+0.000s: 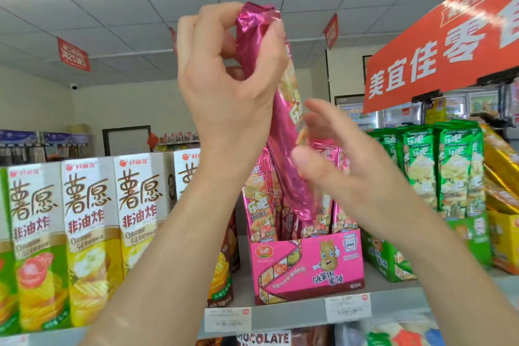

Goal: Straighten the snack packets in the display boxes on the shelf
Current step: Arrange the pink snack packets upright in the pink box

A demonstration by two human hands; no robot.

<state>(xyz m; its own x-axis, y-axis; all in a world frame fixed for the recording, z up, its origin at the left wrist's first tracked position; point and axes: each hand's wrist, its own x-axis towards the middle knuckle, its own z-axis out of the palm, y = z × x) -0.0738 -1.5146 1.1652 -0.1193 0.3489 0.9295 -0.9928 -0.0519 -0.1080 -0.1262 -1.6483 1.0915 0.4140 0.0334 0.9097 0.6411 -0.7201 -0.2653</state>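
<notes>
Your left hand (224, 70) pinches 1 packet (280, 126) by its top, hoisted at 12 o'clock above the box (306, 267). Your right hand (339, 163) hovers slack and empty, likely to steer it in.

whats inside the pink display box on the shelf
Upright pink snack packets stand in the pink box. The left hand grips the top of one lifted packet. The right hand covers others; the box front hides their lower ends.
</notes>
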